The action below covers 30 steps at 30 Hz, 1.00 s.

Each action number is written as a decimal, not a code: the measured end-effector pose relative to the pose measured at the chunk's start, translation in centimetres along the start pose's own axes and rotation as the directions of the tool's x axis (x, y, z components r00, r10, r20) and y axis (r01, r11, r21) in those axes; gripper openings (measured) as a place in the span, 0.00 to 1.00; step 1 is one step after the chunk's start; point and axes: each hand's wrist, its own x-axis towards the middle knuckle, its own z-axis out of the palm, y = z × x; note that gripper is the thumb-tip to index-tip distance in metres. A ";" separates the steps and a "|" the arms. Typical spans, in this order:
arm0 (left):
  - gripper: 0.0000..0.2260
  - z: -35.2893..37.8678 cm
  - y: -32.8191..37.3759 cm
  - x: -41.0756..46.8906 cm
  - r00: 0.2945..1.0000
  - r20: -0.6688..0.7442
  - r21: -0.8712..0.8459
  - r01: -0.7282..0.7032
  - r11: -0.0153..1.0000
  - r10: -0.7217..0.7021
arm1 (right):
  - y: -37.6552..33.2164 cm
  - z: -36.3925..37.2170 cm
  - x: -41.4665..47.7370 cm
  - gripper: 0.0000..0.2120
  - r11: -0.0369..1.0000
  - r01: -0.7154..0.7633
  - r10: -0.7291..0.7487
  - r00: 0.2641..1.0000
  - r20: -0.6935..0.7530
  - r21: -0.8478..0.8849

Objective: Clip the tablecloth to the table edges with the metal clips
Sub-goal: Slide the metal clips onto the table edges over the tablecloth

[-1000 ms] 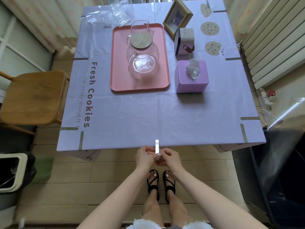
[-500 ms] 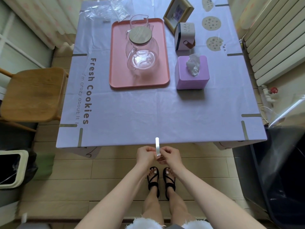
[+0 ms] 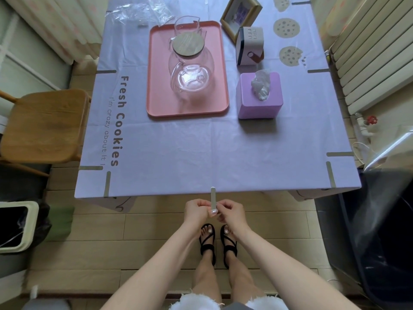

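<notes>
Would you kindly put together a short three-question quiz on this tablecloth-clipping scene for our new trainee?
1. True or false: the glass jug stands on the pink tray.
2. Which item is nearest the table's front edge? A) picture frame B) tissue box C) clock
3. Fill in: the clip held by the left hand and right hand points at the tablecloth's ____ edge.

Key: 1 true; 2 B; 3 front.
</notes>
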 end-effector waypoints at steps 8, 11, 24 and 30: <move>0.11 0.1 0.1 0.0 1.000 -0.012 -0.005 0.006 1.000 -0.006 | 0.3 0.1 0.7 0.09 0.995 -0.058 0.054 0.998 -0.043 -0.078; 0.12 0.4 0.0 0.1 0.999 -0.039 0.023 0.005 1.000 -0.004 | 0.3 0.1 1.1 0.09 0.992 -0.085 0.079 0.995 -0.067 -0.097; 0.12 1.0 1.1 1.2 0.992 -0.107 0.079 -0.058 0.995 0.066 | -0.6 0.5 3.2 0.07 0.974 -0.134 0.112 0.985 -0.129 -0.180; 0.04 1.2 0.9 -0.1 0.924 -0.183 0.537 -0.191 0.821 0.335 | -1.0 0.4 2.9 0.07 0.989 -0.140 0.135 0.986 -0.099 -0.047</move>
